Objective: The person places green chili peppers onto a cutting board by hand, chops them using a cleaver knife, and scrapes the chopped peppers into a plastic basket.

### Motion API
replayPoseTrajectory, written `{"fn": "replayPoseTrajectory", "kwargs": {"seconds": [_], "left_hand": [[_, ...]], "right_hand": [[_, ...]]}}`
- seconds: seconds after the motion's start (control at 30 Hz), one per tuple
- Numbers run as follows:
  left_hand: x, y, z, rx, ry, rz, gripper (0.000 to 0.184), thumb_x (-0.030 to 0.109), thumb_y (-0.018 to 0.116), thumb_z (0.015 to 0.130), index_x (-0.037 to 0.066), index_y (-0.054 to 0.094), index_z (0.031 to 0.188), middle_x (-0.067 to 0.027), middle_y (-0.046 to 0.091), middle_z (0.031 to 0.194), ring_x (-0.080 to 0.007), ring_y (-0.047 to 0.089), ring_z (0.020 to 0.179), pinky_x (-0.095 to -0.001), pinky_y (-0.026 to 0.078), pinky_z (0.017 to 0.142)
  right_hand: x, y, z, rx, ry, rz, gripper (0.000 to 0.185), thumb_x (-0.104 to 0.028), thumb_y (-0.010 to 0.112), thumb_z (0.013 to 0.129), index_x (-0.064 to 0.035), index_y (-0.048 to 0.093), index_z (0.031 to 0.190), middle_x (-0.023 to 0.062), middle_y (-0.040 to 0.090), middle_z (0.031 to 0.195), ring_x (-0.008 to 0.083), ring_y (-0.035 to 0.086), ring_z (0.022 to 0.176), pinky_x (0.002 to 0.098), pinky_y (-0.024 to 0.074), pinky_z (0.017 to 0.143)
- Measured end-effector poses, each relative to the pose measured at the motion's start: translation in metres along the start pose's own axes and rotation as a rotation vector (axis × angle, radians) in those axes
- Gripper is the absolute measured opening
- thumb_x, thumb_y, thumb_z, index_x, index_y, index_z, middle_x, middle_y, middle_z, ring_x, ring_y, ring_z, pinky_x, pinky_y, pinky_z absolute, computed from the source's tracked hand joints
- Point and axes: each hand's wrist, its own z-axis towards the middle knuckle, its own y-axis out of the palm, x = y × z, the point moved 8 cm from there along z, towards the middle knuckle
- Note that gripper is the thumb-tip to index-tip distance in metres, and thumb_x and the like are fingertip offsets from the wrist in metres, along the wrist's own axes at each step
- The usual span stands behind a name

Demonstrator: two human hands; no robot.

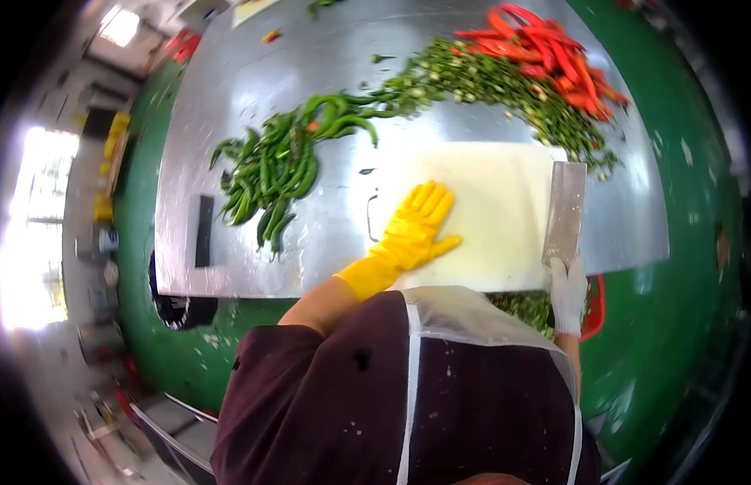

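My left hand point(417, 226), in a yellow rubber glove, lies flat on the left part of a white cutting board point(496, 210), fingers stretched out and thumb apart. My right hand point(567, 295), in a white knit glove, is closed around the cleaver's handle, which its fingers hide. The cleaver's broad blade point(566, 212) points away from me along the board's right edge. Left of the board lies a pile of whole green chili peppers point(270, 166). Beyond the board stretches a heap of chopped green pepper pieces point(488, 81).
Whole red chili peppers point(553, 56) are piled at the far right of the metal table point(343, 234). A dark flat strip point(204, 231) lies at the table's left. Below the near edge stands a red basket point(595, 311) containing green pieces. The floor point(690, 202) is green.
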Motion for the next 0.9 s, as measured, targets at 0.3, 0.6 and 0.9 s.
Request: {"fn": "replayPoseTrajectory", "kwargs": {"seconds": [0.3,0.6,0.9], "left_hand": [[-0.042,-0.054,-0.019,0.298,-0.058,-0.224,0.059,0.024,0.072,0.095,-0.001,0.057,0.146,-0.0256,0.059,0.148,-0.0460,0.053,0.140,-0.0543,0.039,0.122],[-0.226,-0.180,-0.091,0.572,-0.691,0.460,0.066,0.037,0.076,0.090,0.005,0.059,0.146,-0.0315,0.051,0.152,-0.0566,0.043,0.142,-0.0621,0.033,0.121],[-0.276,-0.122,-0.027,0.317,-0.685,0.409,0.066,0.049,0.063,0.096,0.028,0.054,0.157,-0.0293,0.044,0.163,-0.0562,0.036,0.149,-0.0675,0.021,0.125]], "right_hand": [[0.009,0.038,0.064,-0.071,-0.232,-0.406,0.045,-0.030,0.064,0.103,0.0053,0.059,0.129,0.0222,0.071,0.097,0.0275,0.070,0.062,0.0404,0.0525,0.048],[-0.020,0.035,0.033,-0.036,0.072,-0.262,0.030,-0.021,0.063,0.104,-0.0011,0.053,0.124,0.0079,0.058,0.074,0.0156,0.052,0.049,0.0352,0.0425,0.040],[0.020,0.037,0.051,0.071,-0.131,-0.447,0.026,-0.023,0.064,0.105,-0.0015,0.051,0.112,0.0079,0.057,0.072,0.0164,0.052,0.048,0.0356,0.0408,0.040]]}}
